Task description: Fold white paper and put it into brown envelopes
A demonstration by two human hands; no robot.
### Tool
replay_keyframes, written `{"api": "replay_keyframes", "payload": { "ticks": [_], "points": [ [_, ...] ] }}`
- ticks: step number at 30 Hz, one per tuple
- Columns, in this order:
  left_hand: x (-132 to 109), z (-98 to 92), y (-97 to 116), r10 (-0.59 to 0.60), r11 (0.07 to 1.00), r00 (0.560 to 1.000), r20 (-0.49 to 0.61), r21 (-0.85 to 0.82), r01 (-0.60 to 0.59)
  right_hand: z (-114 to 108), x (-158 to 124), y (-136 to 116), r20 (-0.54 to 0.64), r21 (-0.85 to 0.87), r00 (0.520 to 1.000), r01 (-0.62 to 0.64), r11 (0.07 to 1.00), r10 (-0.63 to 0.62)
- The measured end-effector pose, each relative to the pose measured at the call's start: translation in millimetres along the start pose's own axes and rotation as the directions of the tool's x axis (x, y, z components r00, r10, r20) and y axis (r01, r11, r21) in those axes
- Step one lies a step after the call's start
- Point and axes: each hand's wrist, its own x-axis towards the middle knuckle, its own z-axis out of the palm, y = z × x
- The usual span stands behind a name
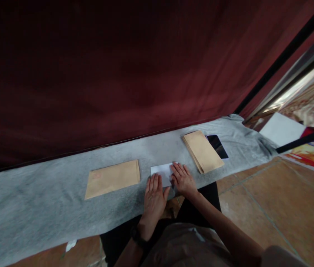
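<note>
A small white sheet of paper (162, 171) lies on the grey cloth in front of me, perhaps folded. My left hand (155, 196) rests flat over its lower left part, fingers stretched out. On its right edge lies my right hand (183, 179), also flat with the fingers extended. To the left of the paper is a brown envelope (113, 178) with a faint reddish mark near its upper left corner. Right of my right hand sits a stack of brown envelopes (203, 151).
A dark-screened phone (217, 146) lies beside the envelope stack, partly under it. The narrow bench is covered with grey cloth (34, 200). Behind it hangs a dark red curtain (145, 74). A black metal bar (304, 140) crosses at the right, near a white sheet (282, 129) and a tiled floor (257, 207).
</note>
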Motion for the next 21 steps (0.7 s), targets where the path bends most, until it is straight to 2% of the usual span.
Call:
{"api": "replay_keyframes", "payload": {
  "ticks": [4, 8, 16, 21],
  "points": [
    [24.7, 8.3, 5.1, 0.046, 0.999, 0.999, 0.007, -0.020, -0.046, 0.0, 1.8, -2.5, -0.006, 0.000, 1.000, -0.001, 1.000, 0.001],
    [37.8, 17.2, 3.7, 0.017, 1.000, 1.000, 0.018, -0.009, -0.017, -2.4, 2.1, -2.7, -0.011, 0.004, 1.000, 0.003, 1.000, -0.003],
    [40.4, 19.9, 0.4, 0.000, 1.000, 1.000, 0.010, 0.004, 0.000, -4.1, 9.0, -10.0, 0.006, 0.049, 0.999, -0.033, 0.998, 0.032],
    [38.2, 20.6, -0.4, 0.021, 1.000, 0.999, 0.030, 0.020, -0.022, -1.1, 13.4, -23.7, 0.064, 0.110, 0.997, 0.026, 0.994, -0.033]
  ]
}}
